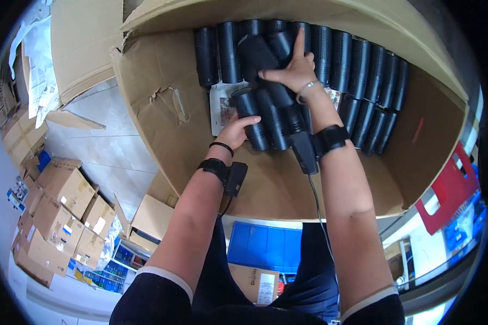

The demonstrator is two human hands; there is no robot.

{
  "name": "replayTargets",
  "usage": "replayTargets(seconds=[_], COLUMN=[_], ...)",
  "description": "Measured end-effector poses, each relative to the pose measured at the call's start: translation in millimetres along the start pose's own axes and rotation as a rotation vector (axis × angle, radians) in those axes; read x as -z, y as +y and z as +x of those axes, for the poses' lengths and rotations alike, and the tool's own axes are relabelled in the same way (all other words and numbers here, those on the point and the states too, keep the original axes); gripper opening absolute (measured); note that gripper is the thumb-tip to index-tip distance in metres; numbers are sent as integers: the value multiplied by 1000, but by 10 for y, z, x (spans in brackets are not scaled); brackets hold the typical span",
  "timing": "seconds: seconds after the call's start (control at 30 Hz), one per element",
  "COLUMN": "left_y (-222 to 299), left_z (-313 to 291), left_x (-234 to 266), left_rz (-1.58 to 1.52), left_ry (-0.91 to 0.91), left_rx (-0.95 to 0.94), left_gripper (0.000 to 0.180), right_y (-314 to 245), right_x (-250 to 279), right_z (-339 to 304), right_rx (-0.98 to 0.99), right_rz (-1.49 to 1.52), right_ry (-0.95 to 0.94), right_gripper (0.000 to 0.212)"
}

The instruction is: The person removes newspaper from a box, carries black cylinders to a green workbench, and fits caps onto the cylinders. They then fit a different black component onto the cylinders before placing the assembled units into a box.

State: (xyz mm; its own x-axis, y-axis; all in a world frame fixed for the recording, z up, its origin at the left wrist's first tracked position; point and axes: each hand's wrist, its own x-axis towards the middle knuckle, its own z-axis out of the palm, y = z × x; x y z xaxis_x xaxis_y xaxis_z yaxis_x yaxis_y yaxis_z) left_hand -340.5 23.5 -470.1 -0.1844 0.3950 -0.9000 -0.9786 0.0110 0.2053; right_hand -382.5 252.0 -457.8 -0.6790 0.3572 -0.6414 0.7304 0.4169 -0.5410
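- Perforated black cylinder [246, 102]: near left of the group inside the large cardboard box [149, 67], the left thumb lying across it.
- Left hand [235, 131]: thumb stretched out, other fingers mostly hidden; cannot tell whether they grip.
- Right hand [297, 75]: thumb and forefinger spread wide, thumb against a tilted black cylinder [256, 57]; its grip cannot be told.
- Right side of the box: 2 rows of upright cylinders [358, 67].
- Outside: blue panel [263, 244], stacked cartons [65, 195].
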Motion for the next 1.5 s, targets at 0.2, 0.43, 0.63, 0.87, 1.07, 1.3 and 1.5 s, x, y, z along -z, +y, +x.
replayTargets(seconds=[0.2, 0.43, 0.63, 0.87, 1.07, 1.3, 1.5], left_y=[-11, -21, -172, -266, -260, -275, -234], left_z=[22, 44, 58, 181, 149, 107, 202], left_x=[-21, -158, -28, -241, -363, -130, -270], left_rz=[-67, 32, 298, 150, 224, 25, -34], left_ry=[-26, -67, -103, -20, -115, -195, -275], left_rx=[14, 2, -136, 15, 12, 155, 168], left_gripper=[61, 78, 93, 74, 65, 71, 63], right_y=[740, 1060, 1399, 1578, 1940, 1933, 1947], right_x=[389, 149, 175, 230, 333, 252, 198], right_z=[-67, -843, -1261, -1034, -1045, -883, -819], right_rx=[203, 163, -108, -239, -138, -218, -527], right_rz=[155, 129, 54, 126, 460, 635, 1053], right_ry=[-372, -50, -54, -12, -214, -268, -201], right_gripper=[137, 130, 133, 134, 124, 123, 91])
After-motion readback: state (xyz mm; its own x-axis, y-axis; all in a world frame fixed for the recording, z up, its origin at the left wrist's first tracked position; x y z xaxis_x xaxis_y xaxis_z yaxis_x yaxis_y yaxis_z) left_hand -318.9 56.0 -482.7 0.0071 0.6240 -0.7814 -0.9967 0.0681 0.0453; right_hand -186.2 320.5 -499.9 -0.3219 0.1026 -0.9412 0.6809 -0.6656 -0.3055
